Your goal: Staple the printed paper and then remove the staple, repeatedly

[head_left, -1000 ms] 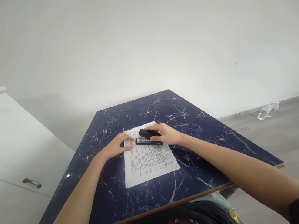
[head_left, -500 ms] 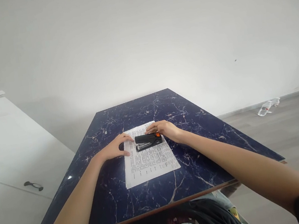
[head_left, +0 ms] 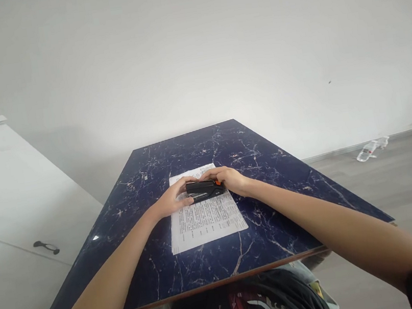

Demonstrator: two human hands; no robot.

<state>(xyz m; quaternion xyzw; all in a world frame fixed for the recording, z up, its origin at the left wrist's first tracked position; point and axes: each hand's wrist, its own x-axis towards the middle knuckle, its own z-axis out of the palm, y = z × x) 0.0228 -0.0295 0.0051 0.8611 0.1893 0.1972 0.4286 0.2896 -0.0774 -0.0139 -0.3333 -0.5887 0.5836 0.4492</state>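
Observation:
A black stapler (head_left: 204, 190) with an orange tip lies across a printed sheet of paper (head_left: 204, 216) on the dark blue marbled table (head_left: 263, 228). My left hand (head_left: 174, 198) has its fingers curled round the stapler's left end. My right hand (head_left: 228, 179) grips the right end from behind, fingers bent over the top. Both hands rest on the upper part of the sheet.
A white cabinet (head_left: 8, 204) with a dark handle (head_left: 46, 246) stands to the left of the table. A clear plastic bottle (head_left: 372, 148) lies on the grey floor by the white wall at right. Dark clothing (head_left: 247, 305) shows below the table's near edge.
My left hand has moved right from the paper's edge onto the stapler's left end. My right hand has closed on the right end. The stapler has shifted slightly away from me.

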